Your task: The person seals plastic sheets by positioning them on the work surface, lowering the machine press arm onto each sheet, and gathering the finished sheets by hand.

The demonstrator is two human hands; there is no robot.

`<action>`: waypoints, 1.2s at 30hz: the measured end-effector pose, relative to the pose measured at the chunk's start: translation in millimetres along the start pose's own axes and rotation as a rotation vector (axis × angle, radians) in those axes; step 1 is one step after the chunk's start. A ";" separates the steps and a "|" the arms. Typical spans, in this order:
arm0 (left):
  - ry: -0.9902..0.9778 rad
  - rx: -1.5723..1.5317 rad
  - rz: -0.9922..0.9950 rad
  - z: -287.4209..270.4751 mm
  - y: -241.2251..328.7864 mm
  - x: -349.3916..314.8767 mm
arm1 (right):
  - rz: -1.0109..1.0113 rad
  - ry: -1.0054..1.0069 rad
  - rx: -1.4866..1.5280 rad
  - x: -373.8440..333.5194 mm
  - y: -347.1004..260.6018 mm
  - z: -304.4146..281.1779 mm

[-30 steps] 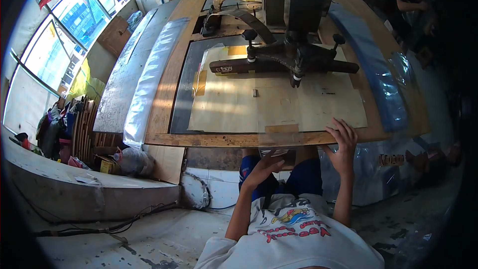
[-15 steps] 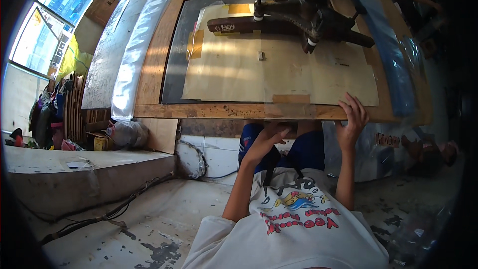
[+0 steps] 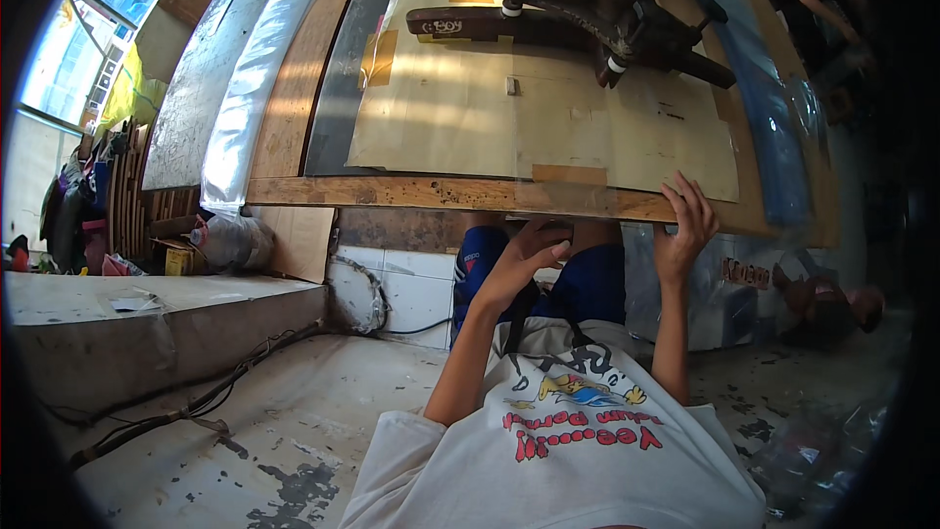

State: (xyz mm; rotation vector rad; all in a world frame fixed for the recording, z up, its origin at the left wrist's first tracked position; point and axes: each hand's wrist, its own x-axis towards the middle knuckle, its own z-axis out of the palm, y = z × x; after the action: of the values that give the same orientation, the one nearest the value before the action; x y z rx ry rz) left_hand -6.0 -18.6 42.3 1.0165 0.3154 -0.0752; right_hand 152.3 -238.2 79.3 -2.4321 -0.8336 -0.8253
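Note:
A wooden work table [image 3: 392,191] carries a dark sheet [image 3: 333,132] with a large cream board [image 3: 431,132] taped on it. My right hand [image 3: 688,225] is hooked over the table's front edge at the right, fingertips on top and thumb lower down. Just below that edge, near its middle, is my left hand [image 3: 517,266], thumb apart and other fingers reaching toward the table's underside; nothing shows in it. Brown tape [image 3: 573,174] lies along the board's near side. A small pale block [image 3: 511,86] sits mid-board. Above stands a dark metal machine arm [image 3: 617,34] with a bar [image 3: 499,27].
Clear plastic film strips run along the table's left [image 3: 259,69] and right [image 3: 759,108] sides. Left of me is a low ledge [image 3: 176,309] with a plastic jug [image 3: 233,240] and cartons. Black cables [image 3: 206,411] cross the floor. Another person's arm [image 3: 827,10] shows at the far right.
The view has shifted slightly, so the table sits a little higher in the picture. My left hand has come slightly closer to the table edge; my right hand stays on it.

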 end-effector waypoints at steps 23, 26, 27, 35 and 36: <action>0.116 -0.004 0.050 2.9 9.9 -6.9 | -0.014 -0.004 -0.024 -3.7 3.7 2.5; 0.193 0.052 0.053 -6.1 10.2 -16.7 | -0.008 0.005 -0.011 -3.3 2.4 2.2; 0.214 0.096 0.079 -8.7 11.5 -20.1 | -0.006 0.012 0.009 -3.3 2.3 2.4; 0.567 0.531 0.270 -13.0 35.2 -29.7 | -0.018 0.056 0.040 -0.4 4.5 1.7; 0.581 0.544 0.254 -10.7 39.2 -28.8 | -0.011 0.037 0.046 1.8 3.7 -0.1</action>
State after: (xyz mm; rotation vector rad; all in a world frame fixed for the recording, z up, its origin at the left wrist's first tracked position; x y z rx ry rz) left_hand -27.7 8.7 77.9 1.6061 0.7153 0.3918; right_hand 155.8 -240.3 79.8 -2.3676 -0.8434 -0.8431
